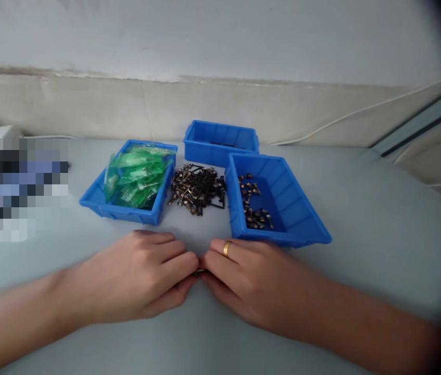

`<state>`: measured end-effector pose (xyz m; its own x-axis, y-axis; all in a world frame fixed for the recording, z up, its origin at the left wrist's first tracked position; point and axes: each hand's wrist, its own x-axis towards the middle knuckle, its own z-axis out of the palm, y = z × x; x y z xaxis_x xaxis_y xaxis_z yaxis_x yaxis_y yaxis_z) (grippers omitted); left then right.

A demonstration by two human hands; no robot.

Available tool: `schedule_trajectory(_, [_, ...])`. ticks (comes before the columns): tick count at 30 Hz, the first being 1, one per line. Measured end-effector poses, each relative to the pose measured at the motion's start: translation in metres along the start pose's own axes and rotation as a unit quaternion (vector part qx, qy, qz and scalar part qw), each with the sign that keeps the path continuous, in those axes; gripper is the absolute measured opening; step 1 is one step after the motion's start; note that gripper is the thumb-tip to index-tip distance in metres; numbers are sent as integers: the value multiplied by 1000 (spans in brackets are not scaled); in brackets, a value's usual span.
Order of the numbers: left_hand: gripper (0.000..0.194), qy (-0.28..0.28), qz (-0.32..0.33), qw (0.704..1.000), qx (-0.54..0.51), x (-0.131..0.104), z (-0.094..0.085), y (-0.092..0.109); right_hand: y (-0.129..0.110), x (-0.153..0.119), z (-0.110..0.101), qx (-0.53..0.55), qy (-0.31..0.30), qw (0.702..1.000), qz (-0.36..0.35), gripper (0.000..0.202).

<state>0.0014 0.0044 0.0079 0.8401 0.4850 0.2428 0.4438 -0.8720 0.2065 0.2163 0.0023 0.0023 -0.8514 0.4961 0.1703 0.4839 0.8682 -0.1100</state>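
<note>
Our left hand [142, 276] and right hand [257, 276] meet tip to tip above the table [377, 219], just in front of the bins. On each, thumb and forefinger are clamped on a small metal part [200, 271], held between them; the remaining fingers curl inward, close together. Most of the part is hidden by our fingertips, so we cannot tell its full shape. We judge it light, stiff and hard to damage, but smooth enough to turn or slip; a firm pinch near each end, with the pads flat on the metal, suits it best. A gold ring [226, 249] sits on a right finger.

Beyond our hands lies a loose pile of dark and brassy hardware [197, 190], its slender pieces likely to snag on one another and best lifted singly by the shank. To its left, green packets [138, 174] fill a blue bin [121, 212]; they look thin, soft and slick, easiest to take by an edge. To its right, a second bin [296, 200] contains short metal pieces [255, 219]. A third bin [212, 155] stands behind.
</note>
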Motion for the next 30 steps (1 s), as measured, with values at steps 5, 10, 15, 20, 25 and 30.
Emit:
schedule_trajectory(5, [32, -4, -1, 1000, -6, 0, 0, 0, 0, -1, 2, -3, 5, 1000, -2, 6])
schedule_trajectory(10, [31, 2, 6, 1000, -1, 0, 0, 0, 0, -2, 2, 1, 2, 1000, 3, 7])
schedule_trajectory(15, [32, -3, 4, 1000, 4, 1, -1, 1, 1, 0, 1, 0, -7, 1000, 6, 6])
schedule_trajectory(20, [31, -1, 3, 1000, 9, 1, -1, 0, 0, 0, 0, -2, -7, 1000, 8, 7])
schedule_trajectory(25, [31, -3, 5, 1000, 10, 1, -1, 0, 0, -1, 0, -1, -2, 1000, 2, 8])
schedule_trajectory(30, [28, -1, 7, 1000, 8, -1, 0, -1, 0, -1, 1, -1, 5, 1000, 6, 9])
